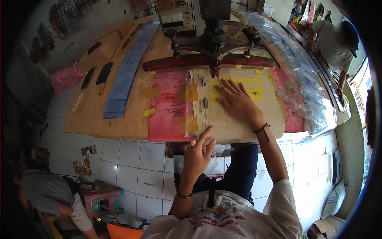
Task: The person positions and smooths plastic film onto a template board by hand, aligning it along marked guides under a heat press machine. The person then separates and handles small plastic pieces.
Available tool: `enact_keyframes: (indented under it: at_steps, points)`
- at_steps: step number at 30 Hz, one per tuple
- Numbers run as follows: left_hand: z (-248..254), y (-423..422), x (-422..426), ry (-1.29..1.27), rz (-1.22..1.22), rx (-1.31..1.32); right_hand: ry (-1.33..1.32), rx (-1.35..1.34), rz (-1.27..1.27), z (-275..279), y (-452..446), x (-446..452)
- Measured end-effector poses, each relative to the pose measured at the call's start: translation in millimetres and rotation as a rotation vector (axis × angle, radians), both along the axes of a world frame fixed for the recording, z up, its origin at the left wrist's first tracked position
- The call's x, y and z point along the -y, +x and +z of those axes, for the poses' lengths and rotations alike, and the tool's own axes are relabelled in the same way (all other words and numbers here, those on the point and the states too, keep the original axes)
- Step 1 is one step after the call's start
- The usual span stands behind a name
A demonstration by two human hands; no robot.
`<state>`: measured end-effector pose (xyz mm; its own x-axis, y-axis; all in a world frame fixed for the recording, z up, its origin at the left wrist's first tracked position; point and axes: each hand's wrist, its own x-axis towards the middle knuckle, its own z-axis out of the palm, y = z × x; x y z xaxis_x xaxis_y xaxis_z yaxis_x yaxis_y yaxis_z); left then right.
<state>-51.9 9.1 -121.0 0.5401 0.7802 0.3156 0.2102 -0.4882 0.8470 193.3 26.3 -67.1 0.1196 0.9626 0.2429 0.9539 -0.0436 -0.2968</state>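
While I am resting the right hand [238,104] flat, gripping nothing, on the beige, flat, rectangular sheet [246,129], the left hand [197,157] is pointing over its near edge, seemingly unladen; the nearer small, grey, oblong block [205,102] is lying just left of the right thumb, ahead of the left fingertip, its long axis pointing away from me

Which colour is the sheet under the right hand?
The sheet is beige with yellow patches; head view.
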Motion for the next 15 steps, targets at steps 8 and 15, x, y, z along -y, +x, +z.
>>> enact_keyframes:
  at_steps: [8,15]
  points:
    - [-1.6,-1.3,1.0,0.002,-0.006,0.006,-0.008,0.002,0.016,2.7,-2.0,0.7]
    - [0.8,-4.2,-1.1,-0.021,-0.043,-0.018,-0.009,-0.018,0.014,7.9,-4.6,3.6]
